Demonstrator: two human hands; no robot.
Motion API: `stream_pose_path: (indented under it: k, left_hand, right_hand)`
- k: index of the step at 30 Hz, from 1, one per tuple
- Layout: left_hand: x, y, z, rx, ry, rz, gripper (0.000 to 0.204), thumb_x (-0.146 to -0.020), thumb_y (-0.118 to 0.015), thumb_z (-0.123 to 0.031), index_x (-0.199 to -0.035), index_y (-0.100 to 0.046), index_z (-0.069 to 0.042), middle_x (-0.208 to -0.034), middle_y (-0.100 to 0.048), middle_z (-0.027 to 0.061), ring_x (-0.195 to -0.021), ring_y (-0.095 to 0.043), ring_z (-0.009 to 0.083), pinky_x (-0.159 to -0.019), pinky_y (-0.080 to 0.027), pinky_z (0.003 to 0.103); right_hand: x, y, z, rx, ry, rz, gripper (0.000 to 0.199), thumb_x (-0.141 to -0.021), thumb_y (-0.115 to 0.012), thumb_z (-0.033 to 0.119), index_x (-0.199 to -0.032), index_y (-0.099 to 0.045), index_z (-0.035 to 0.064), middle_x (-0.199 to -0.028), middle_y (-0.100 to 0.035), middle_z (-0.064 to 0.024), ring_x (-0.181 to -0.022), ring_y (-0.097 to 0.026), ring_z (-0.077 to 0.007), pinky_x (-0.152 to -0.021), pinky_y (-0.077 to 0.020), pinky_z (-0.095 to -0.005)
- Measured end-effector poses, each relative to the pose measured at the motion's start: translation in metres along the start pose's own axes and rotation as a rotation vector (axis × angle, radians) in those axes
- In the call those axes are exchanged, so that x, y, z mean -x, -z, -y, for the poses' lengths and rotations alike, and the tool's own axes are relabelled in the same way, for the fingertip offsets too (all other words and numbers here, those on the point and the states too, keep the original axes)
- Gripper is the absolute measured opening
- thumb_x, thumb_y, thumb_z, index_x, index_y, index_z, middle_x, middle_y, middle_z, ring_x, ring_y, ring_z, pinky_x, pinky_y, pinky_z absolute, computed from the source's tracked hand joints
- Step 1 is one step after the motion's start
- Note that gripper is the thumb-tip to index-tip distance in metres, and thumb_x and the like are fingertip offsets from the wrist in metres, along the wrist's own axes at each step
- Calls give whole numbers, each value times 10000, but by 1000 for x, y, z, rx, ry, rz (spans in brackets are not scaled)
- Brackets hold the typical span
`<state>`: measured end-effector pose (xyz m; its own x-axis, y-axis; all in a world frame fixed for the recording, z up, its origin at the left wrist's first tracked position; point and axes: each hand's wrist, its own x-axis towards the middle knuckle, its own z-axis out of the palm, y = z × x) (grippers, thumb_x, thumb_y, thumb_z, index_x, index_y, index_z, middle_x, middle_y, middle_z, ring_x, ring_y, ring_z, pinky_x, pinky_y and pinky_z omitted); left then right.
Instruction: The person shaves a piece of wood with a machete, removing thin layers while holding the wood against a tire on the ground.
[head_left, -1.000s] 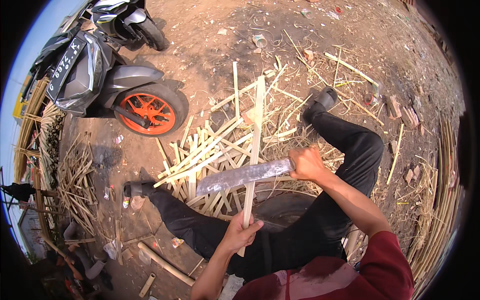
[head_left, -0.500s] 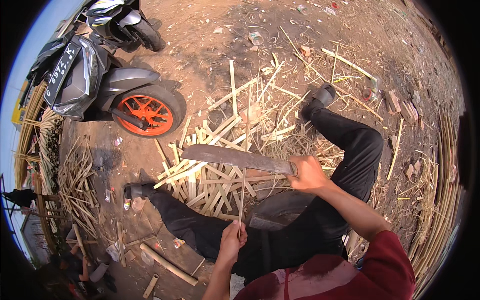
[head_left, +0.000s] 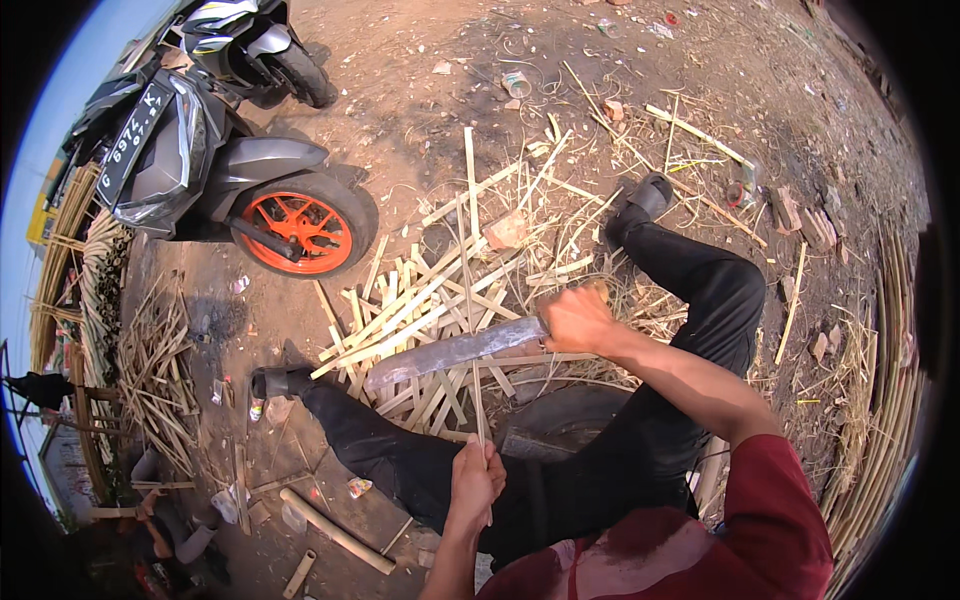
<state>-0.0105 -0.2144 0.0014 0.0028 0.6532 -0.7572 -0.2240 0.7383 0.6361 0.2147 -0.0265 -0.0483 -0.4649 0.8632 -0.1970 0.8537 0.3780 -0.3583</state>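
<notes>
My right hand [head_left: 580, 320] is closed round the handle of a machete, whose broad worn blade [head_left: 440, 357] points left with its tip lower than the handle. Between my knees, my left hand [head_left: 474, 482] grips a thin bamboo strip [head_left: 478, 412] near its lower end. The strip rises away from me and tilts slightly left at its far end. Blade and strip cross a little beyond my left hand; whether they touch I cannot tell. Beneath them, a heap of pale split bamboo strips [head_left: 398, 315] covers the ground between my outstretched legs.
A tire [head_left: 575, 408] lies between my thighs. Far left stand two motorbikes, the nearer with an orange-rimmed front wheel [head_left: 299, 232]. Bamboo poles [head_left: 330, 530] lie at lower left, near another person [head_left: 165, 530]. Long bundled strips [head_left: 870, 430] line the right side.
The machete's tip has swung toward me, so its blade now slopes down to the left. My right hand has shifted left and slightly away. The strip's far end leans further left.
</notes>
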Motion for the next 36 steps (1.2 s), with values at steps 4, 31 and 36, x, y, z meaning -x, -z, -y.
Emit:
stream_pose_path:
  k: [4,31,36]
  left_hand:
    - [-16,3,-10,-109,-94,-55,480,-1102,-290,-426,-754,-418,-121,-564,-358,-35,-446,-319,71,-413,-258,263]
    - [13,79,33,627,165,475,522,-1087,-250,-450,-812,-490,-77,-487,-302,-64,-370,-287,59,-373,-309,235]
    - [-2,60,19,589,138,581,481,-1084,-288,-343,-924,-579,5,-516,-320,-50,-380,-292,58,-366,-301,228]
  right_hand:
    - [17,-18,38,-185,115,-85,334,-702,-728,328,-865,-671,42,-693,-683,-208,-668,-711,-381,-633,-513,-566]
    - [6,23,-81,-580,-446,-192,416,-856,-718,373,-860,-718,-42,-716,-657,-263,-712,-663,-403,-717,-500,-457]
    - [19,5,-8,-713,-256,-350,470,-880,-717,431,-943,-732,-35,-732,-677,-226,-725,-674,-342,-722,-502,-448]
